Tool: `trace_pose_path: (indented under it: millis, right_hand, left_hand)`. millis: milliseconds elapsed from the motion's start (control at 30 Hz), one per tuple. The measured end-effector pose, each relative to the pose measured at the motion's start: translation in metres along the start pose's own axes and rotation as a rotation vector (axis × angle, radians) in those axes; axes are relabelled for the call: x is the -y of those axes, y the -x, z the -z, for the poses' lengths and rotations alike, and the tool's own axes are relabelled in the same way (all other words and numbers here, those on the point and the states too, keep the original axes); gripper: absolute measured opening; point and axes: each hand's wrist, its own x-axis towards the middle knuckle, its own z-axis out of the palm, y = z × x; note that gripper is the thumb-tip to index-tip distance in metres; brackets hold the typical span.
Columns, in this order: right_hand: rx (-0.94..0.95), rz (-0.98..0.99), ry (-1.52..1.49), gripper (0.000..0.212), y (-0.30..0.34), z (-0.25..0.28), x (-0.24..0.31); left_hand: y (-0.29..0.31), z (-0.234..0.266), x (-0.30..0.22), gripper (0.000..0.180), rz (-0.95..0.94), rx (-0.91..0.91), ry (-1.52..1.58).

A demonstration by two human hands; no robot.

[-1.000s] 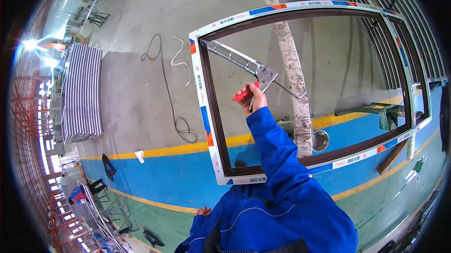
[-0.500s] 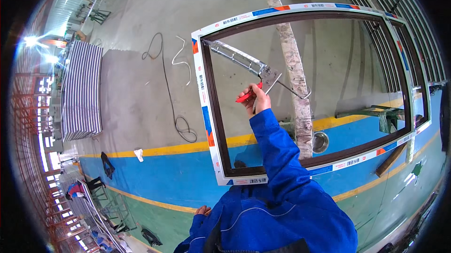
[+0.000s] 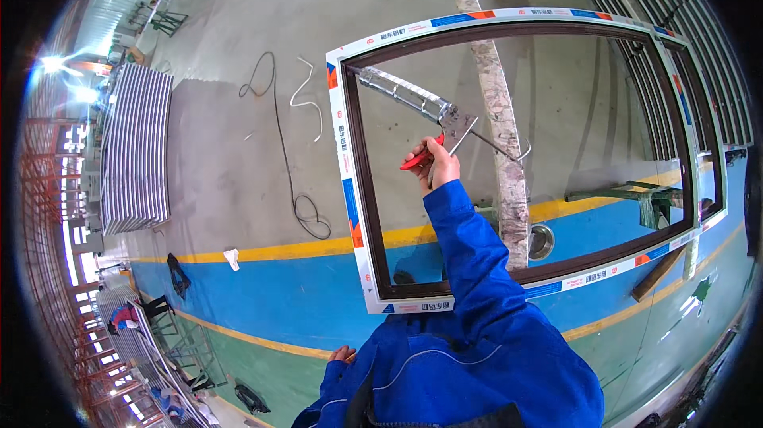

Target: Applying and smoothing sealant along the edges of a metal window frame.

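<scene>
My right hand (image 3: pixel 434 164) is closed around the red handle of a caulking gun (image 3: pixel 409 96), at the middle of the view. The gun's silver barrel slants up and left, its tip at the far left inner corner of a window frame (image 3: pixel 355 205). Behind my hand the gun's bent rod sticks out to the right. Brown inside, the frame has white printed film along its outer faces. Low beside my body is my left hand (image 3: pixel 342 355), small in view, its fingers curled together; whatever they may hold is hidden.
A paint-spattered beam (image 3: pixel 499 110) runs under the frame. A round metal bowl (image 3: pixel 541 242) stands near it. Black cable (image 3: pixel 284 142) and a white strip (image 3: pixel 306 98) lie on the floor at left. Stacked profiles (image 3: pixel 137 150) stand farther left; a person (image 3: pixel 123 317) is at lower left.
The view has shifted slightly. My right hand and the caulking gun have moved very little, with the tip still at the same corner. My left hand stays low by my body.
</scene>
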Motion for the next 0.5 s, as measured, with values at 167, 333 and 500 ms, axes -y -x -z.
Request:
trace_pose_path:
  millis: [167, 333, 500]
  right_hand:
    - [0.041, 0.074, 0.110, 0.017, 0.005, -0.010, 0.009]
    - [0.091, 0.100, 0.183, 0.019, 0.010, -0.019, 0.016]
    - [0.041, 0.133, 0.290, 0.020, 0.007, -0.019, 0.018]
  left_hand:
    - [0.022, 0.013, -0.002, 0.040, -0.013, -0.012, -0.017]
    - [0.022, 0.008, -0.003, 0.040, -0.034, -0.025, -0.024]
    - [0.029, -0.016, -0.013, 0.040, -0.050, -0.034, -0.028]
